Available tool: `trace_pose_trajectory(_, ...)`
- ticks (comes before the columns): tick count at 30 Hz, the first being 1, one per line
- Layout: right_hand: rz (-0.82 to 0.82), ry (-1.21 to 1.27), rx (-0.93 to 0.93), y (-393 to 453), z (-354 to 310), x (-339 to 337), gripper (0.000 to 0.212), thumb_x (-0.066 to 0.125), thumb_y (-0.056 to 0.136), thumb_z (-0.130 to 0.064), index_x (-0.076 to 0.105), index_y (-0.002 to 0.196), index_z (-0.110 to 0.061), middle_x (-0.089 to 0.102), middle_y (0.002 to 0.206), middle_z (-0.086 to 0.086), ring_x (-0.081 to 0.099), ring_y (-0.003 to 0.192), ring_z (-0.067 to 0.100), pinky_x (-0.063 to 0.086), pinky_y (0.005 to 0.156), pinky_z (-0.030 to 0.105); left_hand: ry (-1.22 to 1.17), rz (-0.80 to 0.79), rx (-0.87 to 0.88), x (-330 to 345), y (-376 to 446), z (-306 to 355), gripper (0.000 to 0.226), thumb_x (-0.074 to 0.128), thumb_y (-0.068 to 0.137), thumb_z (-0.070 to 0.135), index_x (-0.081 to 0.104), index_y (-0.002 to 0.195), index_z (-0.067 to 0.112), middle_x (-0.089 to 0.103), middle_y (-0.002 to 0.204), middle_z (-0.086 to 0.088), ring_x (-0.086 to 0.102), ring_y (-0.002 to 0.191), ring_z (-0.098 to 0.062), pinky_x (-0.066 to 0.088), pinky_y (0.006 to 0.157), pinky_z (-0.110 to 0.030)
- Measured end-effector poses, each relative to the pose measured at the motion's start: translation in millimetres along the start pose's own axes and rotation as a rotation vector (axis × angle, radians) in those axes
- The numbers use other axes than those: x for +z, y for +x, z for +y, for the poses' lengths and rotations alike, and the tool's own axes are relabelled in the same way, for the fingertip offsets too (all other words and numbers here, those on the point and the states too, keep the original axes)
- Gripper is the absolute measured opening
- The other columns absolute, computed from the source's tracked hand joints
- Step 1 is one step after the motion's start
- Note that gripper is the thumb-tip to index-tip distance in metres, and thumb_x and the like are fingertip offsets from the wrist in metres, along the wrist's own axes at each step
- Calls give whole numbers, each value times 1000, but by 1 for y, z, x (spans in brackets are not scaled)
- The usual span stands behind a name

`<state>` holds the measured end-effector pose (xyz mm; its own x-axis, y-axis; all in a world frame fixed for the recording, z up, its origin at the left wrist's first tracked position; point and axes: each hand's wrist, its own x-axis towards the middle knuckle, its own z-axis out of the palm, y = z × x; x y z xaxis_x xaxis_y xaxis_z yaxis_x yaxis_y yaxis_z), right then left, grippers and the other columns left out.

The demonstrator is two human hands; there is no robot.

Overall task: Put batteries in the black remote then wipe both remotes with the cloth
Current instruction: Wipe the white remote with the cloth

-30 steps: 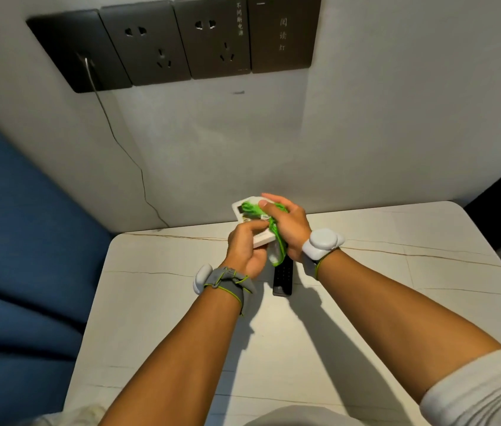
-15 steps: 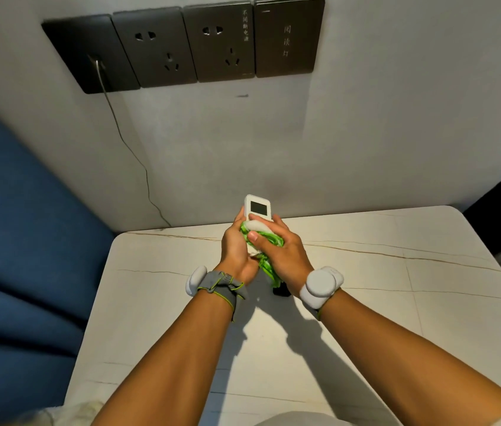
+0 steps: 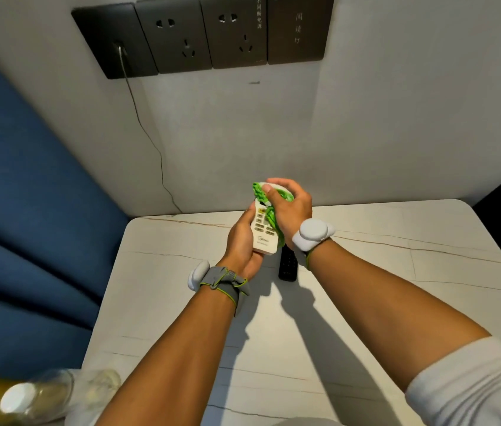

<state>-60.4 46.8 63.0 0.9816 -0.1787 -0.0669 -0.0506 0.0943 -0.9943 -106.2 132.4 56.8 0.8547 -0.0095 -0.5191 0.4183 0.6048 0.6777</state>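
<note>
The left hand grips the white remote from below, holding it tilted above the counter, button face up. The right hand is closed around the green cloth, pressing it onto the upper end of the white remote. The black remote lies flat on the counter just beneath the white remote's lower end, partly hidden by the right wrist. A clear bottle, blurred, sits far from the white remote, off the counter's near left corner.
</note>
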Motion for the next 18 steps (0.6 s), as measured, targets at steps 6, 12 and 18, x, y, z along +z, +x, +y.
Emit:
trace_pose_trajectory(6, -106, -99, -45, -39, 6, -7, 31, 84, 71, -22, 68, 98, -25, 62, 116, 9, 64, 106, 23, 54, 93, 36, -36, -1, 9, -1, -2, 6, 34, 48, 97, 34, 69, 107, 9, 73, 102, -13, 71, 91, -25, 55, 84, -36)
trace_pose_trajectory(12, -3, -141, -34, -34, 5, -20, 18, 78, 78, -23, 69, 92, -18, 62, 118, 11, 62, 110, 28, 51, 96, 45, 51, 32, -23, 4, -14, -11, 39, 47, 98, 38, 66, 117, 9, 72, 105, -13, 70, 85, -23, 56, 69, -32)
trace_pose_trajectory(18, 9, -101, -15, -38, 8, -18, 14, 77, 79, -24, 69, 90, -19, 59, 113, -3, 62, 108, 24, 51, 97, 44, 9, 11, -26, 5, -15, -9, 31, 50, 95, 35, 71, 101, 12, 73, 97, -11, 69, 83, -24, 54, 74, -35)
